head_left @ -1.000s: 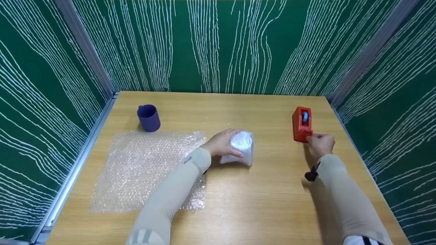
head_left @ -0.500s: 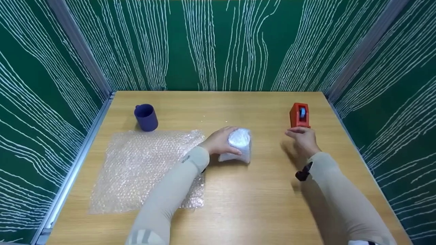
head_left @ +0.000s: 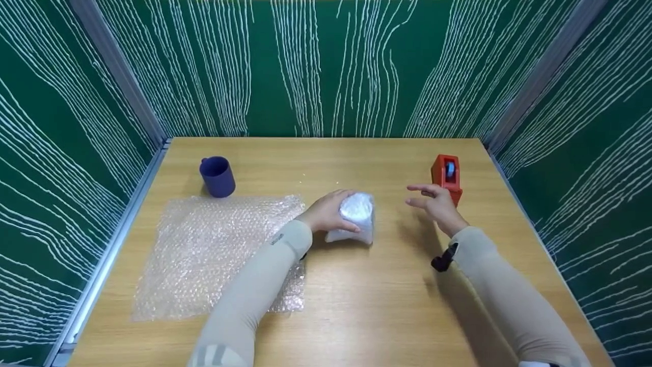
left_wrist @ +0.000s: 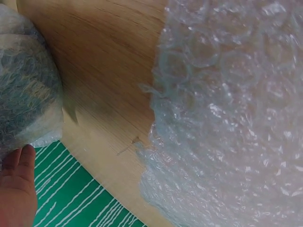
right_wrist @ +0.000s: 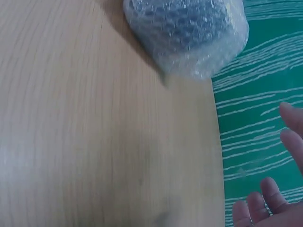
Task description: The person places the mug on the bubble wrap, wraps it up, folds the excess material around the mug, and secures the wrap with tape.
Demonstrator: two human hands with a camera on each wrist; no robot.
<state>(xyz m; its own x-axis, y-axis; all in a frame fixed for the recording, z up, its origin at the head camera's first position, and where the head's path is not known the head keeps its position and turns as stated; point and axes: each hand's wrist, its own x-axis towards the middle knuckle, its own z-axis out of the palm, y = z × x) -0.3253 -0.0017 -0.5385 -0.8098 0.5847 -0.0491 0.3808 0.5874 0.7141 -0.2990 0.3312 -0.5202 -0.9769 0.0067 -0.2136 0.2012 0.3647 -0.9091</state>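
Observation:
A bundle wrapped in bubble wrap (head_left: 357, 214) stands on the table; something dark shows through its layers in both wrist views. My left hand (head_left: 330, 211) grips its left side, thumb in front and fingers around the back. My right hand (head_left: 440, 206) is over the table to the right of the bundle, apart from it. Its thumb and index finger are spread, and the other fingers are loosely extended in the right wrist view. I see no tape between them. Just behind that hand is a red tape dispenser (head_left: 437, 173), its front partly covered by the hand.
A flat bubble wrap sheet (head_left: 204, 255) lies on the left half of the wooden table (head_left: 367, 306), under my left forearm. Behind it stands a dark purple mug (head_left: 219, 184). Green walls with white lines enclose the back and both sides.
My right hand has let go of the dispenser's front end and moved left toward the bundle, its thumb and index finger parting. My left hand keeps its grip on the bundle.

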